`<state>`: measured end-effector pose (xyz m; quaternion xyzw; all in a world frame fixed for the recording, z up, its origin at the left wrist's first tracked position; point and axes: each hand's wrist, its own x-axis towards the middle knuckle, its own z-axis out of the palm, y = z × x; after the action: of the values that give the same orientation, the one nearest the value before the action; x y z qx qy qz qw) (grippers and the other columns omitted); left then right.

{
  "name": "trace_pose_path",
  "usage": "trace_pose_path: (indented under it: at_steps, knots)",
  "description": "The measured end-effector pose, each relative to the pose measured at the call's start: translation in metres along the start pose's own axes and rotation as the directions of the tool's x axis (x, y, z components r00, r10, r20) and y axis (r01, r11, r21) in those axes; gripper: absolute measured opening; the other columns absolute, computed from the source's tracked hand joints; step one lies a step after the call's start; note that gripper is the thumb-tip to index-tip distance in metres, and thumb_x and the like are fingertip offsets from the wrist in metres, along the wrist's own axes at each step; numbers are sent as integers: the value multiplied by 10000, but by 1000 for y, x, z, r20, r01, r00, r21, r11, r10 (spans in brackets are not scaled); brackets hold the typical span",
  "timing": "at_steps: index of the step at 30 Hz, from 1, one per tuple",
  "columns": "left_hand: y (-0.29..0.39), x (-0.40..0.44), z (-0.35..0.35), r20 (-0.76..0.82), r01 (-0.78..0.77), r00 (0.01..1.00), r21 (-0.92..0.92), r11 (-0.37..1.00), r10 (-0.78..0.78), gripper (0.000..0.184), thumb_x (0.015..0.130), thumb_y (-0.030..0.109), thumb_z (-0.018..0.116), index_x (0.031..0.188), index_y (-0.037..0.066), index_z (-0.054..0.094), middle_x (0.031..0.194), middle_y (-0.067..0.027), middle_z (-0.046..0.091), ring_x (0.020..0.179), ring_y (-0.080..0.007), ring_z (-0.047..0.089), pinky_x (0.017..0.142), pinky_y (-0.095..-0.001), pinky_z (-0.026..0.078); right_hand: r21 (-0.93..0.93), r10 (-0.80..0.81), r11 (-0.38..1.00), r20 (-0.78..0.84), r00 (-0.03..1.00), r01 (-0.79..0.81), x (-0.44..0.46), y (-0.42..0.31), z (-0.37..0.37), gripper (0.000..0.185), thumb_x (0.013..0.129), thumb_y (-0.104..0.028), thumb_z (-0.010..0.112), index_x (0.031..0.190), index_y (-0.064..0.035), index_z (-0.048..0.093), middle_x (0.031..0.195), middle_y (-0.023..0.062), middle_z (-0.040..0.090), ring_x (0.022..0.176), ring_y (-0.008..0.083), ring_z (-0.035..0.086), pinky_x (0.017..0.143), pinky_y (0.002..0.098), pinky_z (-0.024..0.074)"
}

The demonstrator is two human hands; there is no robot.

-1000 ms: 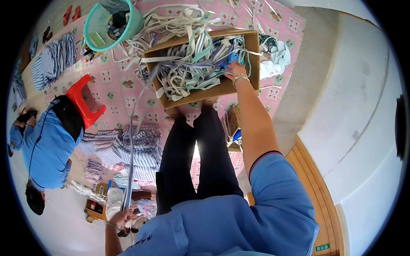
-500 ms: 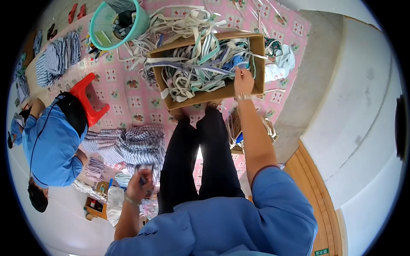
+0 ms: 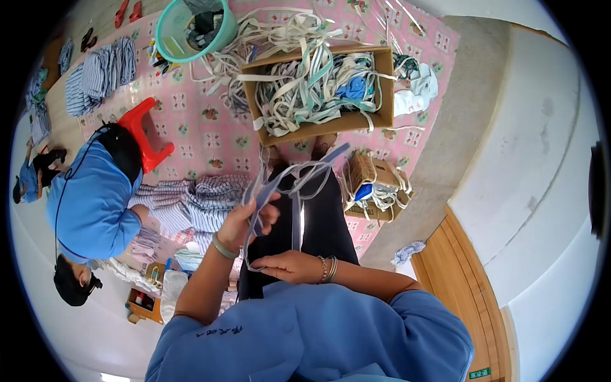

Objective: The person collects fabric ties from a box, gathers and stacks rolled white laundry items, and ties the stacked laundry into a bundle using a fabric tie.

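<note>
A long blue-grey and white fabric strip point(image 3: 270, 186) hangs in loops between my hands, in front of my dark trousers. My left hand point(image 3: 245, 223) has its fingers curled round part of the strip. Lower down, near my waist, my right hand point(image 3: 289, 266) pinches another stretch of it. Beyond my hands, an open cardboard box point(image 3: 386, 95) holds a tangle of fabric strips point(image 3: 286, 102) in white, green and grey. A blue bundle point(image 3: 352, 88) lies among them.
A turquoise basket point(image 3: 230, 28) stands beside loose strips on the pink patterned floor covering point(image 3: 210, 130). Folded striped garments point(image 3: 216, 197) lie left of my legs. A co-worker in blue point(image 3: 95, 194) bends near a red stool point(image 3: 143, 137). A smaller cardboard box point(image 3: 363, 169) sits right.
My right hand has come back from the box to my waist, bringing the fabric strip. My left hand has moved up and right and now holds part of it.
</note>
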<state>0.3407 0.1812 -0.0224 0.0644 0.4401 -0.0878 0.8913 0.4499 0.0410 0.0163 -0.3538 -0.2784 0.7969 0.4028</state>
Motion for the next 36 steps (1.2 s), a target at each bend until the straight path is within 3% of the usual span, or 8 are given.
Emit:
trace_pose_path:
  at_steps: [5, 11, 19, 26, 28, 30, 32, 36]
  knots:
    - [33, -22, -10, -275, -323, 931, -315, 892, 240, 255, 907, 309, 429, 1026, 98, 509, 605, 33, 341, 516, -84, 327, 523, -236, 319, -400, 125, 894, -206, 970, -200, -25, 28, -18, 287, 836, -303, 511, 1038, -101, 546, 909, 133, 602, 746, 321, 594, 664, 404, 485]
    - [83, -61, -21, -194, -674, 736, -297, 676, 649, 270, 936, 257, 372, 1119, 117, 514, 612, 48, 295, 493, -42, 260, 490, -179, 249, -690, 245, 289, -616, 748, -663, -123, 85, -109, 179, 772, -201, 501, 896, -172, 627, 724, 113, 624, 688, 286, 610, 623, 413, 462]
    - [112, -121, -10, -45, -758, 613, -316, 571, 789, 316, 952, 235, 328, 1190, 89, 478, 614, 30, 284, 484, -50, 246, 466, -186, 253, -329, 156, 126, -925, 347, -936, -205, 109, -153, 223, 753, -251, 535, 964, -217, 600, 863, 62, 646, 834, 259, 607, 814, 472, 376]
    - [110, -199, -32, -120, -876, 482, -103, 472, 868, 317, 952, 201, 339, 1220, 65, 438, 641, 28, 275, 467, -42, 226, 421, -178, 219, -292, 635, -157, -761, 130, -943, -237, 166, -163, 654, 732, -330, 607, 1312, -254, 314, 1216, 121, 491, 1086, 326, 486, 936, 516, 325]
    - [103, -204, -39, -149, -854, 520, -57, 517, 841, 314, 952, 206, 339, 1210, 58, 440, 649, 27, 280, 467, -40, 228, 410, -175, 221, -340, 581, -144, -789, 198, -929, -220, 182, -172, 715, 683, -288, 656, 1308, -190, 323, 1273, 124, 431, 1114, 355, 452, 970, 478, 320]
    - [90, -199, -47, -252, -805, 574, 0, 593, 779, 300, 949, 218, 342, 1189, 73, 448, 683, 22, 317, 475, -37, 255, 380, -153, 239, -672, 177, 46, -722, 669, -739, -180, 159, -188, 649, 696, -270, 641, 1272, -121, 382, 1244, 136, 461, 1117, 335, 454, 963, 403, 348]
    - [76, -180, -44, -264, -759, 642, -84, 646, 720, 293, 948, 232, 344, 1180, 91, 454, 691, 23, 329, 478, -37, 265, 380, -147, 241, -436, 419, 342, -722, 550, -833, -107, 143, -220, 510, 740, -219, 597, 1211, -83, 454, 1162, 154, 523, 1076, 313, 492, 925, 360, 385]
    - [41, -139, -40, -364, -565, 803, -211, 798, 472, 293, 938, 329, 344, 1155, 173, 465, 742, 9, 461, 483, -40, 336, 401, -167, 280, -400, -111, 800, -831, 545, -447, -8, 161, -280, 384, 798, -238, 564, 1139, -71, 508, 981, 136, 601, 893, 227, 579, 790, 322, 457]
